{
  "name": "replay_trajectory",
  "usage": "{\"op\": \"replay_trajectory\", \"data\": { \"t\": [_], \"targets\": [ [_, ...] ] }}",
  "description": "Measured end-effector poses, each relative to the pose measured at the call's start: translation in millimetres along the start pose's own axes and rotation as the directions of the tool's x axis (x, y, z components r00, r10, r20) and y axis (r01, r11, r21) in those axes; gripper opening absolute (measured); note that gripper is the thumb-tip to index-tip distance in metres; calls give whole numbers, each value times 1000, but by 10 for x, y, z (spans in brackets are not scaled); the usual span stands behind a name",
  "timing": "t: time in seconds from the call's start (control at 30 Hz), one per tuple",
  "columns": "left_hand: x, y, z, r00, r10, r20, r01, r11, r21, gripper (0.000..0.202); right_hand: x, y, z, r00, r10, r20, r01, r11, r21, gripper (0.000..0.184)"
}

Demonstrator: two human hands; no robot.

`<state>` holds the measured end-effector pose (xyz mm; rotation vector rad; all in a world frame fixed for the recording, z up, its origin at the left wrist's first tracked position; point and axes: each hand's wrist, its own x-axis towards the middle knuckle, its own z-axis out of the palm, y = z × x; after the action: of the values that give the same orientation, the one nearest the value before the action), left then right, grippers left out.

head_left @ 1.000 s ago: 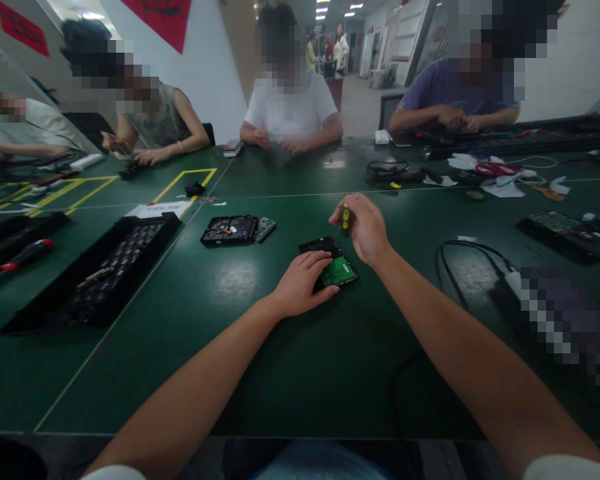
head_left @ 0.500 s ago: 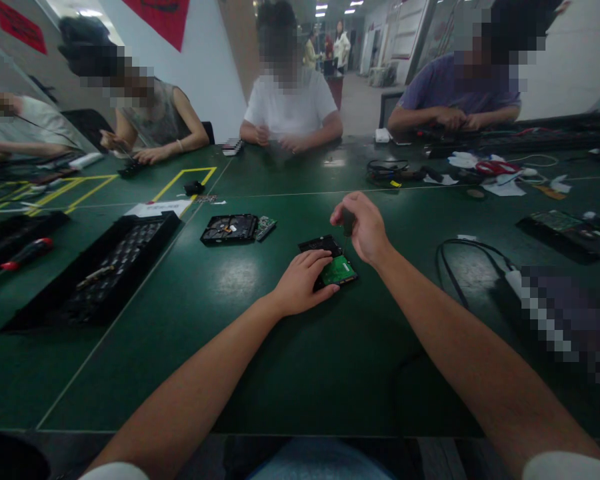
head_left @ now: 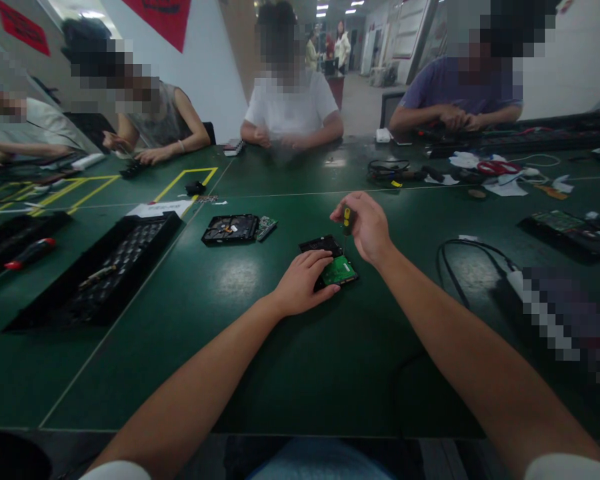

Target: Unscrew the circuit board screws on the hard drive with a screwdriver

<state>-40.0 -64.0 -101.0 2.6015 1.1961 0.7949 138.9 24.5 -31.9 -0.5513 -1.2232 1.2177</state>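
A hard drive [head_left: 341, 270] with a green circuit board lies on the table ahead of me. Across its left part rests my left hand [head_left: 305, 280], fingers on top and thumb along the near edge, holding it against the table. My right hand [head_left: 365, 223] is closed round a screwdriver [head_left: 347, 217] with a yellow and dark handle. The screwdriver stands roughly upright above the drive's far right part. Its thin shaft is faint, and I cannot tell whether the tip touches a screw. Left of them lies another hard drive [head_left: 230, 229] beside a loose circuit board [head_left: 267, 227].
A long black tray [head_left: 155, 233] lies on the left, with a red-and-black screwdriver [head_left: 30, 253] beyond it. On the right are a black cable [head_left: 443, 267] and another drive-like unit [head_left: 570, 233]. Several people sit across the green table [head_left: 205, 393].
The screwdriver handle has turned in my right hand, so its yellow side now shows where it looked dark. My left hand and the hard drive stay put.
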Motion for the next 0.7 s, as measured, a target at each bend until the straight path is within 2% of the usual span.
{"op": "replay_trajectory", "data": {
  "t": [0.1,0.27,0.57,0.7],
  "targets": [
    [1,-6,5,1000,-1,-1,1,1000,1,60,5,0,-6,1000,-4,6,4,1000,-15,30],
    [1,2,-2,1000,-7,4,7,1000,-1,60,6,19,-6,998,-12,-57,8,998,-67,29],
    [-1,-1,15,1000,-1,-7,1,1000,-2,60,20,35,-9,999,-16,-49,15,1000,-16,25],
    [-1,-8,16,1000,5,-11,-5,1000,-1,60,27,44,-18,998,-23,-51,23,1000,9,32]
  ]
}}
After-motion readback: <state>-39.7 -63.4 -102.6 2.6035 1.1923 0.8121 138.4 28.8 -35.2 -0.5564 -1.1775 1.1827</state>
